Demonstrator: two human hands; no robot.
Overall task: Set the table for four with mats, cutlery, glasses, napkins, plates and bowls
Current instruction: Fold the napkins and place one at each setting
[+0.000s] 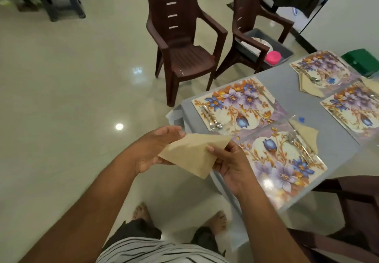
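Observation:
A beige folded napkin [190, 154] hangs in the air in front of the table's near-left corner. My left hand [151, 150] pinches its left side and my right hand [229, 164] grips its right corner. Several floral mats lie on the grey table [303, 102]: one at the near left [235, 105], one nearest me [281, 160], and two further right [322, 70] [352, 109]. Cutlery [213, 121] rests on the near-left mat, more cutlery [297, 141] on the nearest mat beside a napkin [305, 133]. Another napkin [307, 86] lies at the far mat.
Two brown plastic chairs [180, 43] [252, 27] stand beyond the table; the second carries a grey tub [285, 49] with plates and a pink lid [272, 56]. A green box [363, 60] sits at the table's far right. Another brown chair [352, 217] is at my right.

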